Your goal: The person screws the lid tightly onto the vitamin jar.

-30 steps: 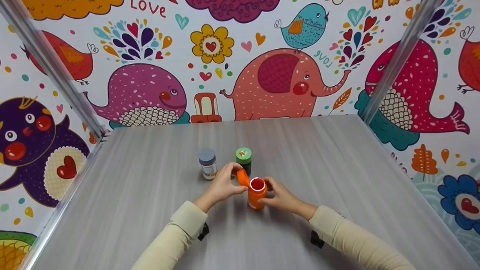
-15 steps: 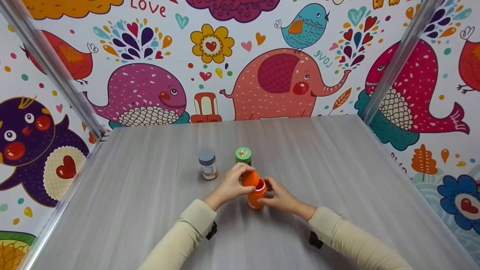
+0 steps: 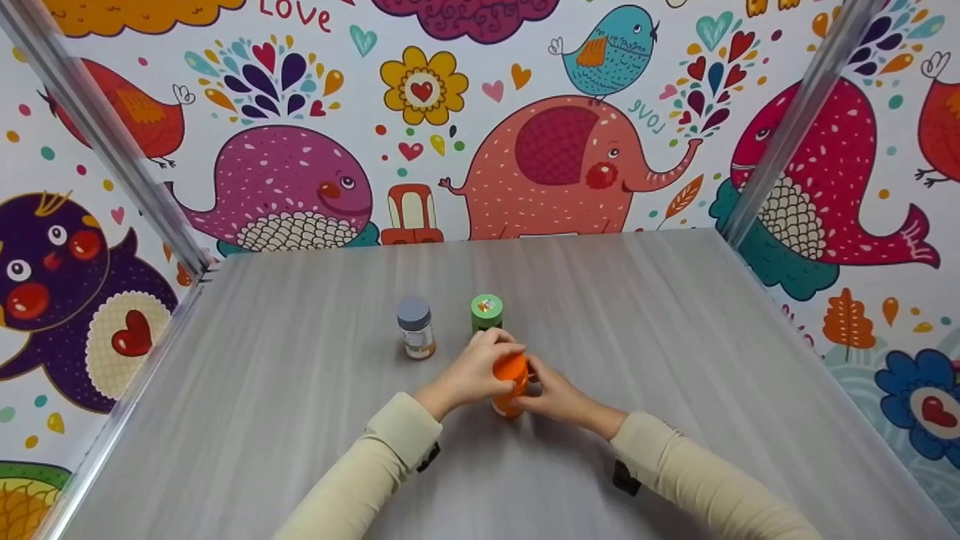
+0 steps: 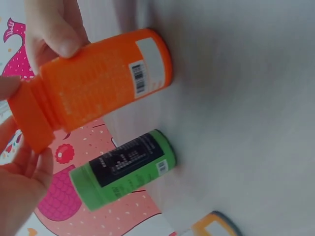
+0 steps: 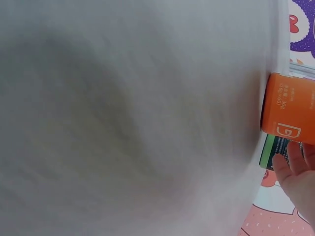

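Note:
An orange bottle (image 3: 508,407) stands upright on the table in front of me, its label and barcode showing in the left wrist view. My right hand (image 3: 559,397) grips it from the right side. With thumb and fingertips, my left hand (image 3: 471,373) holds the orange cap (image 3: 511,367) on the bottle's mouth. In the left wrist view the cap (image 4: 32,118) sits over the neck, slightly tilted against the bottle body (image 4: 93,81). Fingers (image 5: 295,160) of the right hand show beside the bottle's lower part in the right wrist view.
A green-capped bottle (image 3: 487,309) stands just behind the left hand, partly hidden by it. To its left is a clear bottle with a grey lid (image 3: 415,328). The grey wood-grain table (image 3: 300,360) ends at a cartoon-printed wall (image 3: 442,165), with metal posts (image 3: 112,142) at the corners.
My left hand has moved right, bringing the orange cap from beside the bottle's open mouth, tipped on edge, to lie over it. The right hand keeps its grip on the bottle.

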Demonstrator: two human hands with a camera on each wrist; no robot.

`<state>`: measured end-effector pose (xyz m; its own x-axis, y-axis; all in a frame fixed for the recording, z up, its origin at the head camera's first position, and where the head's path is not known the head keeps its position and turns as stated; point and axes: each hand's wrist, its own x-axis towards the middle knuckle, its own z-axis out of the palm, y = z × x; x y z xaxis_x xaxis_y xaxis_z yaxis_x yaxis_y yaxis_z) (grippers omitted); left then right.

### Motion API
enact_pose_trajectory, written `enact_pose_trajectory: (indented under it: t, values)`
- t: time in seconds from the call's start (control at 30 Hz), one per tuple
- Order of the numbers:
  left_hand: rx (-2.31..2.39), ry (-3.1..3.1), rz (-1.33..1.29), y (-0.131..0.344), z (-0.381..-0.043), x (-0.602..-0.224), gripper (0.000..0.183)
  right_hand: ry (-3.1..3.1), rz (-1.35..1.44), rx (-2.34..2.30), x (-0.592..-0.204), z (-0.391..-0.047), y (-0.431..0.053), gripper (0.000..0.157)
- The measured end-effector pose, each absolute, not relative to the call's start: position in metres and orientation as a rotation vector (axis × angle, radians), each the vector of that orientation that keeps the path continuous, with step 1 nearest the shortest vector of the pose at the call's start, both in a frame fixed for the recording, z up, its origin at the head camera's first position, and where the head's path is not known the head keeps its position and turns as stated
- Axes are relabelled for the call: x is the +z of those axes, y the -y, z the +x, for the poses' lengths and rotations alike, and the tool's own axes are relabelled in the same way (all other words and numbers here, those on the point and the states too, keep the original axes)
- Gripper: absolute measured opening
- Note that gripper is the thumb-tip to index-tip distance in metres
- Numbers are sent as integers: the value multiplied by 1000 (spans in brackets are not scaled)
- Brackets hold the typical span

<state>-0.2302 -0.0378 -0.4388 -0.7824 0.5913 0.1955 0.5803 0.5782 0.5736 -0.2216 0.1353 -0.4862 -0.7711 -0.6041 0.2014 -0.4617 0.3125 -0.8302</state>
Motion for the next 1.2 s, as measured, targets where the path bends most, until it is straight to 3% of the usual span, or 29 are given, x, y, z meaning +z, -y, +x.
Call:
enact_pose_trajectory:
  t: [0.63,1.2]
  values:
    - [684,-2714,1120,35,-235,-424,42,-2395,-986,-1447,-488,-226,-131,60]
    - [679,-2650,1176,34,-241,-424,45,-2418,-996,-1413,-489,-227,-132,59]
